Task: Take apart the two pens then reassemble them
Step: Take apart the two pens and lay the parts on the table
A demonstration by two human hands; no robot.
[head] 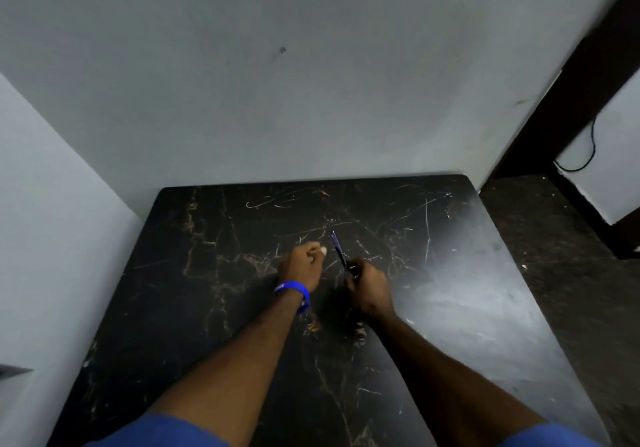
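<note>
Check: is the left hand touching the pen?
Apart. Head view shows dark table between the closed left hand and the pen, which the right hand holds.

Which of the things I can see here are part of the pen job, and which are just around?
Part of the job:
- blue pen, held in the right hand
- left hand, closed in a fist

Just around:
- black marble table
- blue wristband
- black cable by the wall
</note>
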